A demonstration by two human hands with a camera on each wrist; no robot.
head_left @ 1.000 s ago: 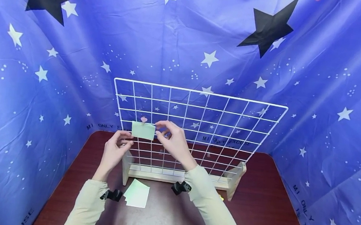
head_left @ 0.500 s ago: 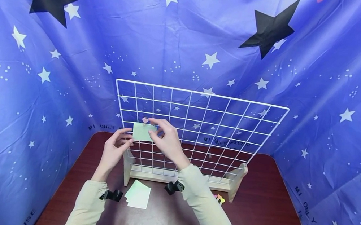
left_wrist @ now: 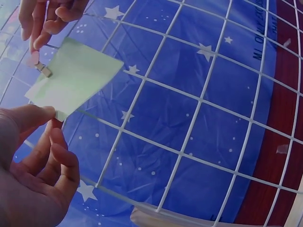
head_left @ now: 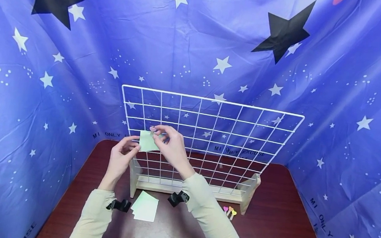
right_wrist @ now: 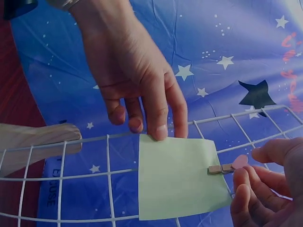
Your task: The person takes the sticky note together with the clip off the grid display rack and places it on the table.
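A pale green paper note (right_wrist: 177, 179) lies against the white wire grid (head_left: 207, 128), near its left side. A small wooden clothespin (right_wrist: 220, 169) with a pink heart (right_wrist: 240, 161) sits on the note's top edge. My left hand (head_left: 121, 156) pinches the note's left edge, thumb in front, as the left wrist view shows. My right hand (head_left: 174, 146) has its thumb and fingers about the heart end of the clothespin, pinching it; in the head view this hand covers the note's right part.
Several loose green notes (head_left: 145, 206) lie stacked on the dark red table (head_left: 277, 219). Colored heart clothespins (head_left: 229, 211) lie by the right foot of the wooden stand (head_left: 247, 193). A blue star-print curtain (head_left: 197, 50) surrounds the table.
My right hand has moved left from the note's right edge to the heart clothespin and now holds it. The left hand stays at the note's left edge.
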